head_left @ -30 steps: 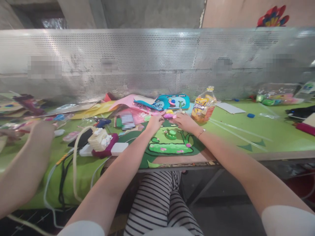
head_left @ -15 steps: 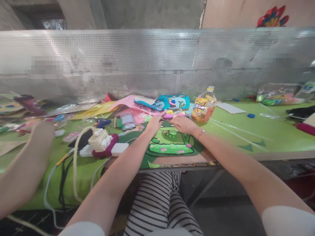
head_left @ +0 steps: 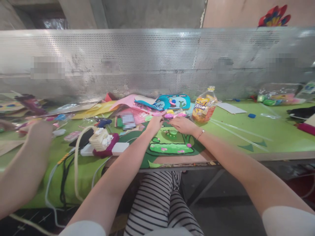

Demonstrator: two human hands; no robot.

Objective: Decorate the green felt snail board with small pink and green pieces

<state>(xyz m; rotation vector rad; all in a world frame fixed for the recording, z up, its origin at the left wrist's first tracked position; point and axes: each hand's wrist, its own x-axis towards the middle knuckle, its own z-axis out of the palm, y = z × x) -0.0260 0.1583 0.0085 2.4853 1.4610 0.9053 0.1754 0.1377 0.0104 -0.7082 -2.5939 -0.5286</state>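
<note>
My left hand (head_left: 156, 125) is closed at the far edge of a green felt-like picture (head_left: 172, 148) with a light green panel, a grassy strip and pink flowers. Its fingertips pinch together; whatever is between them is too small to make out. Just to the right, my right hand (head_left: 182, 125) lies low over the same picture with its fingers bent in towards the left. What they grip, if anything, is hidden. A small green figure (head_left: 171, 133) sits on the panel below both hands. Pink and yellow clay-like lumps (head_left: 169, 115) lie right beyond my fingers.
A drink bottle (head_left: 204, 106) stands right of my hands. Behind them lie a blue decorated piece (head_left: 176, 102) and pink sheets (head_left: 125, 104). A power strip (head_left: 119, 149) with plugs and cables sits to the left. Another person's arm (head_left: 34, 157) reaches in at the far left.
Both my hands stay in nearly the same spot, with only slight finger movement. At the far left, part of another hand now shows beside the other person's arm.
</note>
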